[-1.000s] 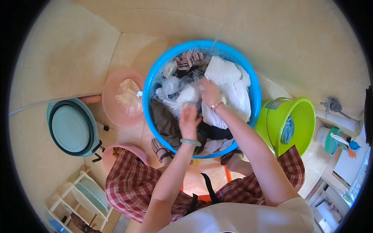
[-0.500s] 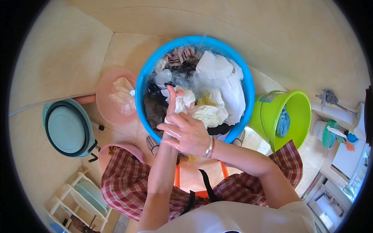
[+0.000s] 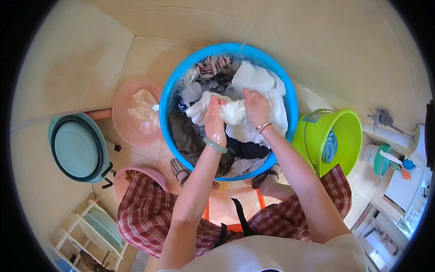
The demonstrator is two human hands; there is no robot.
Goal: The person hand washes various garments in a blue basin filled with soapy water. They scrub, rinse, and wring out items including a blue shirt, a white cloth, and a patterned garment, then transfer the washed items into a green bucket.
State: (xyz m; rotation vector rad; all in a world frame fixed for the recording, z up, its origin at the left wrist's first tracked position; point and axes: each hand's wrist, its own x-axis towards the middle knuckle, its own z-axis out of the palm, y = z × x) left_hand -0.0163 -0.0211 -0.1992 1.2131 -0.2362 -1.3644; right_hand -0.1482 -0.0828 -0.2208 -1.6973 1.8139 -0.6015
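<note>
A big blue basin (image 3: 166, 131) in front of me is full of wet clothes in water. Above it my left hand (image 3: 215, 121), with a pale green bangle on its wrist, is closed on a bunched white cloth (image 3: 233, 112). My right hand (image 3: 257, 108), wearing a silver bracelet, grips the same cloth from its right side. Under and around my hands lie a larger white garment (image 3: 276, 113), a dark brown garment (image 3: 185, 136), a black cloth (image 3: 248, 148) and a striped piece (image 3: 212, 66) at the far side.
To the left stand a pink basin (image 3: 118, 113) with a pale cloth inside and a folding teal basin (image 3: 77, 149). A lime green bucket (image 3: 351, 136) holding a blue cloth (image 3: 330, 146) lies tilted on the right. Beyond it a tap (image 3: 380, 117) juts from the wall.
My right hand has let go of my left wrist and moved up and right onto the white cloth. The left hand has turned, and its bangle now shows.
</note>
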